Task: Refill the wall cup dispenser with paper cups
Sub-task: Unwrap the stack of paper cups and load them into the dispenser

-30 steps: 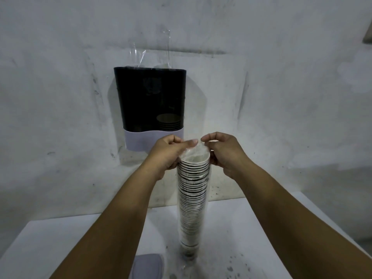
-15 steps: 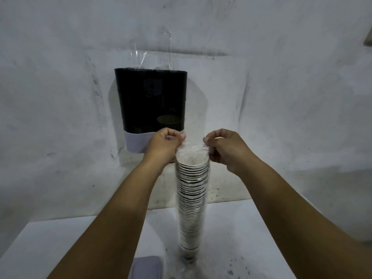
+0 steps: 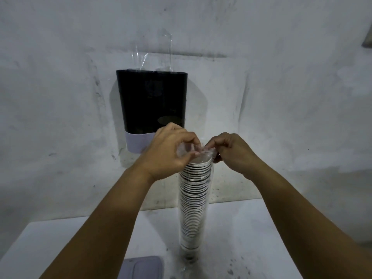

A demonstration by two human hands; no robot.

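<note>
A tall stack of paper cups in a clear plastic sleeve stands upright on the white table. My left hand and my right hand both pinch the plastic wrap at the top of the stack, fingers curled. Behind them on the wall hangs the cup dispenser, dark and see-through above a white base. A few cups show inside it at the lower right. Clear plastic sticks up from its open top.
A pale lilac lid-like object lies on the table near the front edge, left of the stack. The table's surface near the stack is speckled with dark spots. The grey wall stands close behind.
Both hands have shifted on the plastic at the top of the stack: pulled a little apart half a second ago, now close together again, pinching the wrap over the top cup.
</note>
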